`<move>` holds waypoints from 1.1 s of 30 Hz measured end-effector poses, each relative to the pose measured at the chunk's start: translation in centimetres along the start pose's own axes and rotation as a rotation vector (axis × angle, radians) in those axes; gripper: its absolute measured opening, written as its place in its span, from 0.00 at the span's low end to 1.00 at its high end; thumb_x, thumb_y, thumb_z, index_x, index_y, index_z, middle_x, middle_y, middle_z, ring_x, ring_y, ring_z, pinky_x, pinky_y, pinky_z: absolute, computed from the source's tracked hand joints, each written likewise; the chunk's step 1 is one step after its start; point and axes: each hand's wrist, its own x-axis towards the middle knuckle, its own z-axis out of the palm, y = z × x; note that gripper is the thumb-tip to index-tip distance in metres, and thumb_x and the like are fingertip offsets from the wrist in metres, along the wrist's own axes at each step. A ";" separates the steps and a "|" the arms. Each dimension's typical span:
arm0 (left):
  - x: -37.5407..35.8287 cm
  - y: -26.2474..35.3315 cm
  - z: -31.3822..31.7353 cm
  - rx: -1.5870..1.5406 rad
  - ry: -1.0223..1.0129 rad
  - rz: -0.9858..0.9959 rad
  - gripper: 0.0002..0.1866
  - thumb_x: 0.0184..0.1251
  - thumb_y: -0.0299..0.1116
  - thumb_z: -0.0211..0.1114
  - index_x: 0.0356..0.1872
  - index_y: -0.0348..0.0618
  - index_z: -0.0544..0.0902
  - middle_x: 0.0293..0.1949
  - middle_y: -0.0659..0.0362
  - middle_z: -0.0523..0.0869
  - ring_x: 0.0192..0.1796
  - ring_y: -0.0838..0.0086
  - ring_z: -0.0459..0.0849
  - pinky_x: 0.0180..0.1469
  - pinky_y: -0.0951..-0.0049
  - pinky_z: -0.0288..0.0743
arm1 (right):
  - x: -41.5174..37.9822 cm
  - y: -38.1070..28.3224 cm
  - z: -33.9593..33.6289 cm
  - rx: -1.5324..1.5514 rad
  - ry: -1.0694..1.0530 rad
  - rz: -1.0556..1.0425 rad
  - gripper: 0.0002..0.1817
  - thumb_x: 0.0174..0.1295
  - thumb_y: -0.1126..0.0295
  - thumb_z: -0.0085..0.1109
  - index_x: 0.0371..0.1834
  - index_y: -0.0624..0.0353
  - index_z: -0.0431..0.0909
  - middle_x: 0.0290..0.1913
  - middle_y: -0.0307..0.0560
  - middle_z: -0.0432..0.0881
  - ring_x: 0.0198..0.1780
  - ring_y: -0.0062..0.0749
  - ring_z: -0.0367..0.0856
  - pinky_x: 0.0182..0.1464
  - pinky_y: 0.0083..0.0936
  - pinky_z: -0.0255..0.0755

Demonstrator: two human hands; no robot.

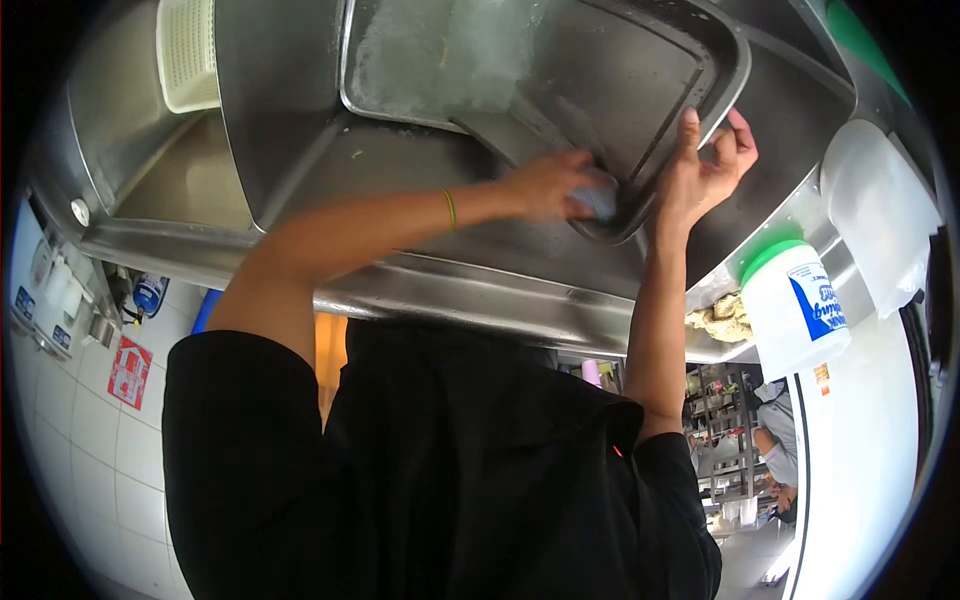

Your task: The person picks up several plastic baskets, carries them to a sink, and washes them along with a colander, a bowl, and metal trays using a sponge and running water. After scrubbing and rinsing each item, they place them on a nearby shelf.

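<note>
A rectangular metal pan [620,90] is tilted in the sink, partly over cloudy, greenish water [430,60]. My right hand [705,170] grips its right rim, with the thumb on the inner side and the fingers bent around the edge. Against the pan's near corner, my left hand [545,187] is blurred by motion and holds a blue-grey scrubbing pad [600,197]. The hands are apart, on either side of that corner.
A white perforated basket [188,55] stands in the left basin. On the right ledge are a green-lidded white tub [797,310], a crumpled yellowish cloth [722,320] and a translucent plastic item [880,205]. Another person [778,430] is at the lower right.
</note>
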 end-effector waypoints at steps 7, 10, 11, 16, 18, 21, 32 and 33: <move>-2.5 2.9 -2.3 0.088 0.017 0.101 0.29 0.54 0.43 0.66 0.60 0.52 0.72 0.53 0.50 0.73 0.56 0.56 0.73 0.57 0.61 0.69 | 0.3 -2.5 -0.2 -0.099 -0.109 -0.117 0.04 0.42 0.80 0.57 0.24 0.63 0.74 0.56 0.53 0.69 0.56 0.47 0.65 0.58 0.39 0.58; -4.0 1.3 -7.9 0.224 -0.322 -0.311 0.31 0.55 0.38 0.66 0.63 0.47 0.70 0.59 0.44 0.71 0.60 0.51 0.71 0.61 0.59 0.66 | 0.5 -4.9 -0.3 -0.132 -0.150 -0.263 0.06 0.36 0.83 0.55 0.19 0.63 0.70 0.57 0.53 0.69 0.57 0.49 0.64 0.60 0.42 0.56; -5.2 -3.2 -9.5 0.258 -0.320 -0.368 0.30 0.55 0.42 0.66 0.61 0.46 0.72 0.55 0.46 0.75 0.58 0.53 0.73 0.58 0.59 0.68 | 0.8 -6.6 -0.3 -0.128 -0.184 -0.301 0.09 0.33 0.84 0.56 0.15 0.62 0.65 0.57 0.53 0.69 0.59 0.51 0.62 0.60 0.44 0.55; -6.9 -11.1 -21.6 0.120 0.572 -0.782 0.29 0.59 0.47 0.65 0.58 0.41 0.74 0.55 0.50 0.79 0.54 0.60 0.79 0.57 0.66 0.70 | 2.3 -13.5 -1.1 -0.063 -0.314 -0.553 0.10 0.29 0.83 0.56 0.14 0.63 0.64 0.55 0.55 0.72 0.59 0.52 0.63 0.59 0.42 0.57; -6.7 -9.1 -26.7 -0.250 0.818 -0.491 0.26 0.65 0.46 0.61 0.60 0.44 0.72 0.51 0.57 0.80 0.48 0.66 0.80 0.53 0.66 0.73 | 3.0 -15.4 -1.9 -0.123 -0.377 -0.765 0.10 0.27 0.83 0.56 0.14 0.62 0.64 0.54 0.54 0.73 0.57 0.52 0.66 0.57 0.41 0.58; -4.5 1.1 -30.3 -0.644 0.897 -0.618 0.25 0.69 0.47 0.57 0.64 0.51 0.67 0.49 0.62 0.79 0.45 0.77 0.77 0.45 0.65 0.74 | 4.6 -16.7 -1.9 -0.177 -0.287 -1.032 0.08 0.29 0.78 0.58 0.15 0.59 0.69 0.52 0.49 0.75 0.54 0.47 0.70 0.52 0.38 0.60; -4.4 8.7 -33.3 -0.022 0.782 0.146 0.26 0.64 0.34 0.61 0.63 0.39 0.69 0.56 0.55 0.75 0.57 0.71 0.73 0.60 0.73 0.63 | 6.9 -16.3 5.8 -0.165 -0.108 -1.083 0.12 0.31 0.76 0.58 0.23 0.52 0.71 0.53 0.40 0.74 0.54 0.40 0.68 0.45 0.35 0.58; -3.6 9.0 -34.8 0.030 0.693 0.154 0.26 0.64 0.34 0.61 0.63 0.38 0.70 0.54 0.56 0.76 0.57 0.72 0.73 0.60 0.74 0.64 | 7.4 -16.6 5.9 -0.200 -0.080 -1.118 0.12 0.31 0.76 0.58 0.23 0.52 0.71 0.54 0.40 0.74 0.54 0.39 0.68 0.45 0.35 0.58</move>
